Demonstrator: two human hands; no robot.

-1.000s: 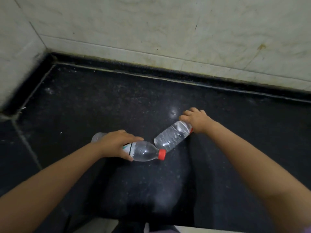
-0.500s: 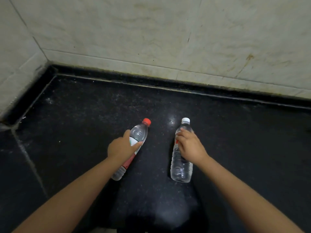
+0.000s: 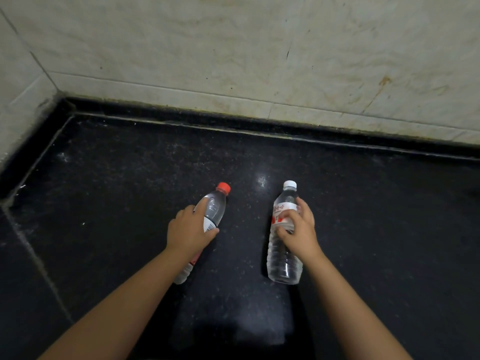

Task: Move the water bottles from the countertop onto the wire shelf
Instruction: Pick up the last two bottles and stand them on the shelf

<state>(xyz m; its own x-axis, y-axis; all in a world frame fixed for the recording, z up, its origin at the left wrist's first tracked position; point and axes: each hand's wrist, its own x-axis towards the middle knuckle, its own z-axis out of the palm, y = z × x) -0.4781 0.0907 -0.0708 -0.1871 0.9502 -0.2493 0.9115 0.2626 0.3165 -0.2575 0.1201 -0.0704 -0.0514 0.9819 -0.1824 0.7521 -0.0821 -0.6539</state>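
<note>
With the left hand [image 3: 188, 231] closed around the red-capped bottle [image 3: 214, 207] and the right hand [image 3: 298, 231] around the white-capped bottle [image 3: 281, 258], both near the tabletop [image 3: 376, 216] middle, squeeze gently while lifting them.

2 water bottles sit side by side over the countertop [image 3: 363, 216], apart from each other, caps pointing toward the back wall [image 3: 233, 48]. The left bottle [image 3: 214, 209] is in the left hand [image 3: 188, 231]; the right bottle [image 3: 283, 253] is in the right hand [image 3: 298, 229]. A side wall [image 3: 18, 94] stands at far left.
</note>
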